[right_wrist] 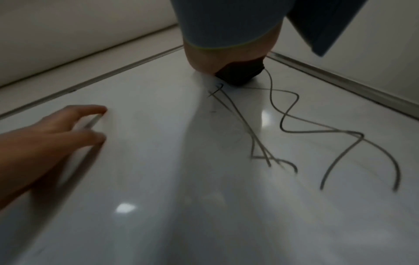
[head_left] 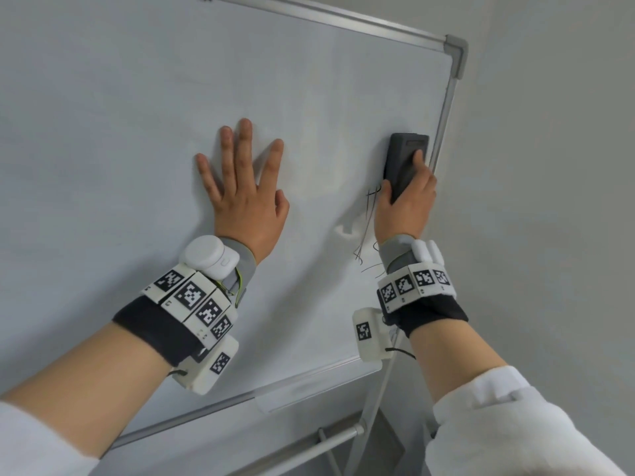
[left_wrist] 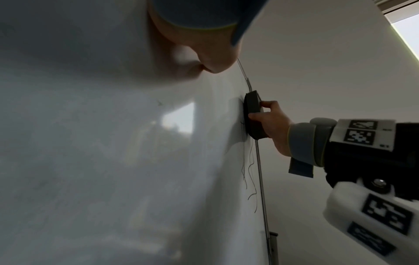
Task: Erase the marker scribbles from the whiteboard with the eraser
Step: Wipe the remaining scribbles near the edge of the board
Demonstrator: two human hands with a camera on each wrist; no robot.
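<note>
- The white, glossy whiteboard with a thin silver metal frame (head_left: 137, 115) fills most of the head view, its grey corner cap (head_left: 455, 53) in the upper right of the frame.
- The left hand (head_left: 245, 187) lies flat on the board at the centre of the head view, fingers straight and spread, holding nothing.
- In the right wrist view that same hand shows at the left edge (right_wrist: 49, 136), fingertips touching the board surface.
- The right hand (head_left: 407, 201) grips the dark grey rectangular block eraser (head_left: 405, 159), thumb on its left side and fingers over its right side.
- The eraser is pressed flat against the board, right of centre in the head view, just beside the board's right frame edge.
- From the left wrist view the eraser (left_wrist: 252, 114) is seen side-on, its face on the board, the right hand (left_wrist: 272, 123) wrapped round its back.
- The thin black marker scribbles (head_left: 366, 231) run down from the eraser's lower end towards the right wrist.
- In the right wrist view the scribbles (right_wrist: 306, 129) spread as looping and crossing lines across the centre right of the frame, starting at the eraser's edge (right_wrist: 240, 75).
- Wrist bands with black-and-white square markers (head_left: 196, 300) sit on both forearms.
</note>
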